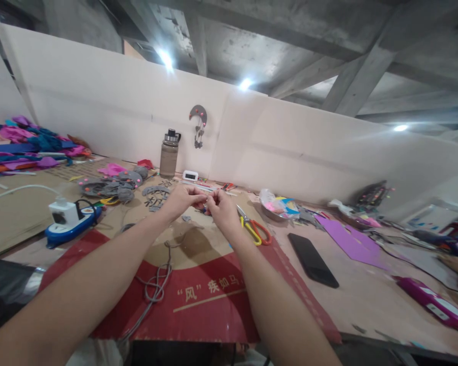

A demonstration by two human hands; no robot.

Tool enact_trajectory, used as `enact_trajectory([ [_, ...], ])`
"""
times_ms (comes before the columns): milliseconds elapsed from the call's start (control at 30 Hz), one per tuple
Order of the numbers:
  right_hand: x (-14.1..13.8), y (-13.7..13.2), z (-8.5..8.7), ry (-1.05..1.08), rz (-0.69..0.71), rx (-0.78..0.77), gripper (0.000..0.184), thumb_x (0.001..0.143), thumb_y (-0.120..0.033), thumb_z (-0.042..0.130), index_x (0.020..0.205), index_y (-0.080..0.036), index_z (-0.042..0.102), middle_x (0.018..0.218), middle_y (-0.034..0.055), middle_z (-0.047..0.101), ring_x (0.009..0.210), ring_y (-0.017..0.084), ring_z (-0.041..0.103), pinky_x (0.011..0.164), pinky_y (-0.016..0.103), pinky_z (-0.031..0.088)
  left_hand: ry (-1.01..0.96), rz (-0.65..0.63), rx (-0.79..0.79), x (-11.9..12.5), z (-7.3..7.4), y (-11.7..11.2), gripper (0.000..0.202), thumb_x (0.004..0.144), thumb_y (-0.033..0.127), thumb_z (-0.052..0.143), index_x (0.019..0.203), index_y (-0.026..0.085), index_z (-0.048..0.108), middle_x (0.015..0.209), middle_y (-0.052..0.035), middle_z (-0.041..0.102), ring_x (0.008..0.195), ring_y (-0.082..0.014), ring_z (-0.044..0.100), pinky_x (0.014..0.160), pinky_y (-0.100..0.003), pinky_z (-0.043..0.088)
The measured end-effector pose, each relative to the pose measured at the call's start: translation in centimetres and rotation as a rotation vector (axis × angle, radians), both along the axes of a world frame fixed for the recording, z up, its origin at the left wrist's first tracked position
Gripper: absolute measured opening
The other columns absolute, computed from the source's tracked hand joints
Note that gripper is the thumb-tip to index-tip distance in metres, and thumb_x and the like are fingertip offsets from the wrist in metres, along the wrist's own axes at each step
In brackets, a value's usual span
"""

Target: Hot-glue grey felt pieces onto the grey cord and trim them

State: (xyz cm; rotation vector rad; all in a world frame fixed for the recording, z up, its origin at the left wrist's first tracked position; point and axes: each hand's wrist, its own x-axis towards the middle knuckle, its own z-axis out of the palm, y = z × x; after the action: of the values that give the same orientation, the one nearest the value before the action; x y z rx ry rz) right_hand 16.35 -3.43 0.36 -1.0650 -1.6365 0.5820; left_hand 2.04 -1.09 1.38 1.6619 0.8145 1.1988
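Readable bit 1st: sheet says “风” 疾如马 in gold; blk characters further back are partly covered, can't make em out. L hand & R hand both pinched, tips abt meeting over the sheet; can't tell what's btwn, too tiny. 1 grey bit just below, looped cord nearer. Also 1 phone, 1 bottle, 1 clock.

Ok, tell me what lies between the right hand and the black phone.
The head view shows scissors with yellow and orange handles between the right hand and the black phone.
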Motion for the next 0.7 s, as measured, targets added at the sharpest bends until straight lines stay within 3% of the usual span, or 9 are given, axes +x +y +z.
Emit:
enact_trajectory([
  [100, -0.2, 0.0, -0.1, 0.025, 0.010, -0.019, 0.009, 0.079, -0.028, 0.045, 0.076, -0.020, 0.048, 0.063, -0.0022, 0.057, 0.048, 0.010, 0.053, 0.047, 0.023, 0.045, -0.076, -0.075, -0.060, 0.1, -0.7, 0.6, 0.026, 0.065, 0.036, 0.072, 0.067, 0.011, 0.063, 0.056, -0.0012, 0.061, 0.052, -0.0090, 0.054, 0.053, -0.022, 0.043],
  [267, 0.5, 0.7, -0.4, 0.031, -0.116, -0.025, 0.008, 0.079, -0.027, 0.044, 0.074, -0.021, 0.047, 0.058, -0.0025, 0.053, 0.050, 0.012, 0.052, 0.047, 0.023, 0.043, -0.148, -0.097, -0.098, -0.1, -1.0, 1.1, 0.024, 0.065, 0.033, 0.072, 0.067, 0.011, 0.063, 0.059, -0.0016, 0.062, 0.053, -0.0088, 0.054, 0.056, -0.023, 0.045],
  [467, 0.3, 0.5, 0.1, 0.197, 0.215, -0.008, 0.011, 0.082, -0.029, 0.043, 0.081, -0.021, 0.051, 0.066, -0.0030, 0.053, 0.055, 0.010, 0.052, 0.055, 0.024, 0.048, -0.197, -0.137, -0.085, -0.6, -0.4, 1.0, 0.023, 0.065, 0.032, 0.073, 0.069, 0.010, 0.066, 0.061, -0.0022, 0.062, 0.053, -0.0077, 0.053, 0.056, -0.022, 0.044],
  [700, 0.1, -0.2, 0.3, 0.141, 0.204, 0.056, 0.015, 0.083, -0.032, 0.047, 0.089, -0.020, 0.055, 0.074, -0.0009, 0.058, 0.060, 0.010, 0.054, 0.058, 0.024, 0.048, -0.185, -0.158, -0.074, -0.6, -0.5, 1.1, 0.024, 0.065, 0.032, 0.074, 0.070, 0.011, 0.064, 0.060, -0.0008, 0.061, 0.053, -0.0076, 0.053, 0.056, -0.022, 0.043],
])
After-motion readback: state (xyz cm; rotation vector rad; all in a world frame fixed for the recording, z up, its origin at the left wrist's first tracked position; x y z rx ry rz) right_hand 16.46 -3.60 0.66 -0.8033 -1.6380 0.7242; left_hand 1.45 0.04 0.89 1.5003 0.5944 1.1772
